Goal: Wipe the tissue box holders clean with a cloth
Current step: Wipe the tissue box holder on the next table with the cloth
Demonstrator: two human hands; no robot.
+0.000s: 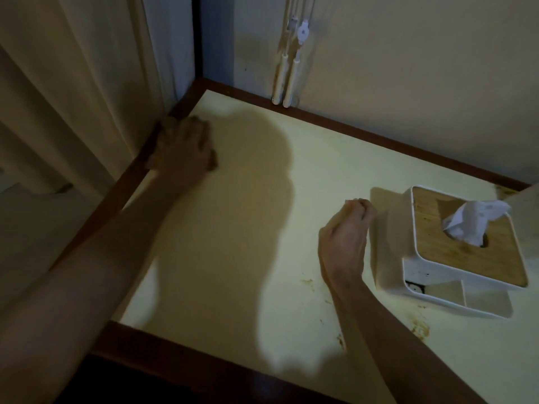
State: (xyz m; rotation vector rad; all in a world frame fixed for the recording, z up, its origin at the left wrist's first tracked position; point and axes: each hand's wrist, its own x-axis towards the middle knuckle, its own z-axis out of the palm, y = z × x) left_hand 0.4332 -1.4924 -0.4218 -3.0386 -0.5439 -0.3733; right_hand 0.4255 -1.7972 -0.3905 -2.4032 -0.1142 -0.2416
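A white tissue box holder (pixel 455 252) with a wooden lid is sitting on the cream-topped bench (pixel 233 228), just to the right of the right hand (pixel 345 237). A crumpled tissue (pixel 472 223) is poking up through the slot in the lid, and an open divided tray at the holder's near side is facing the camera. The right hand is hovering or resting near the holder's left wall, its fingers curled into a loose fist with nothing seen in them; whether the knuckles are touching the holder cannot be told.

Well away to the left, near the bench's far left corner, the left hand (pixel 183 147) is pressing down on a brownish cloth (pixel 159 153), fingers curled over it; the cloth is mostly hidden under the hand and is blurred in the dim light. It is lying against the bench's dark wooden edge (pixel 122 193).

Brown stains (pixel 420 330) are marking the bench top nearer the camera than the right hand and the holder. Beyond the left hand a pale curtain (pixel 73 97) is hanging, and two white cord weights (pixel 284 83) are dangling against the wall behind the bench.
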